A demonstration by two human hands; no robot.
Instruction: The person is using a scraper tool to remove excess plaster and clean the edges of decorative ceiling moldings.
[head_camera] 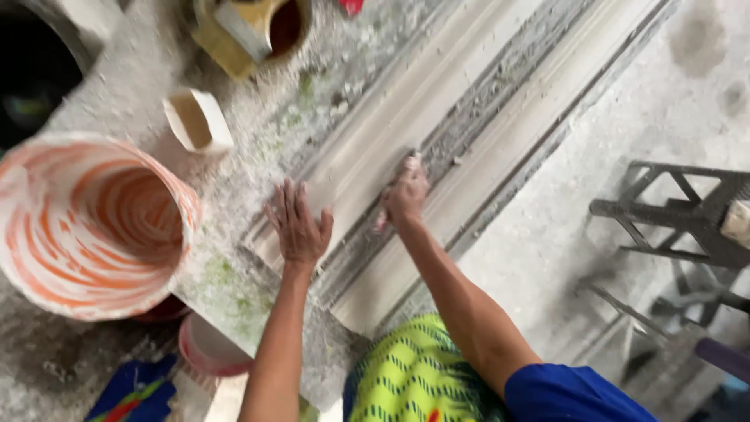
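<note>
Two bare hands rest on the long plaster moulding (437,148), pale, dusty and ridged, which lies diagonally on the rough grey worktable (258,117). Your left hand (298,223) lies flat with spread fingers on its smooth band. Your right hand (404,194) is curled closed on a small tool; I cannot tell its kind. One orange-streaked round bucket (86,227) stands just beside.

- There is one camera, worn on the person's head.
- It looks steeply down, quite close, at the long white plaster moulding (437,148) on the dusty grey workbench (258,117).
- Both bare arms reach up from the bottom edge.
- The grey floor (625,117) shows on the right.
</note>
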